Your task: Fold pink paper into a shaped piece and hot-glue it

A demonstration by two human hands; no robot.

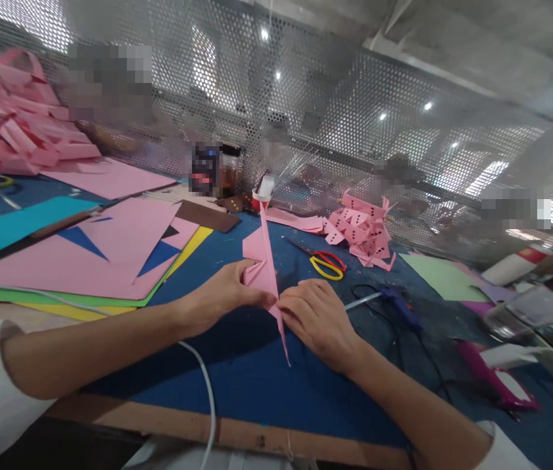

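A folded pink paper piece (262, 258), long and pointed at both ends, lies on the blue table cover (256, 385). My left hand (220, 295) pinches its left flap, fingers closed on the paper. My right hand (316, 318) presses down on the paper's lower right edge with curled fingers. Both hands meet at the fold near the middle of the piece.
Stacked pink, green, yellow and blue paper sheets (110, 251) lie at left. Red-and-yellow scissors (326, 262) sit behind the hands, beside cut pink shapes (362, 228). A blue glue gun (398, 303) and a magenta tool (494, 382) lie right. A white cable (205, 378) crosses the table edge. Perforated metal screen behind.
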